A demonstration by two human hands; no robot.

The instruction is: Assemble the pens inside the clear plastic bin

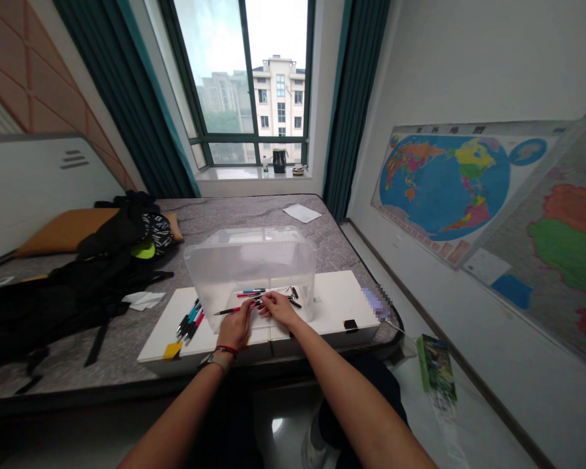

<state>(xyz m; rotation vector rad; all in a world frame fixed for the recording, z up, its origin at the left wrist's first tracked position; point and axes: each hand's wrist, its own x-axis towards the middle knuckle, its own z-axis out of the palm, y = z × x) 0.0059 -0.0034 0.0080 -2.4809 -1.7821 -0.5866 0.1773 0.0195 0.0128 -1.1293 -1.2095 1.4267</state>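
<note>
Both my hands meet in front of a clear plastic bin (251, 264) standing on a white board (336, 299). My left hand (236, 327) is closed around a red pen (227, 311) whose dark tip points left. My right hand (279, 307) pinches the same pen's other end, beside several loose pens (254, 292) lying at the bin's base. A bunch of blue, black and pink pens (191, 320) lies on the board to the left of my left hand.
A black bag and clothes (68, 280) lie on the grey mattress at left, by an orange pillow (63, 229). A yellow tag (172, 350) and a small black block (350, 324) sit on the board. Maps (449, 189) cover the right wall.
</note>
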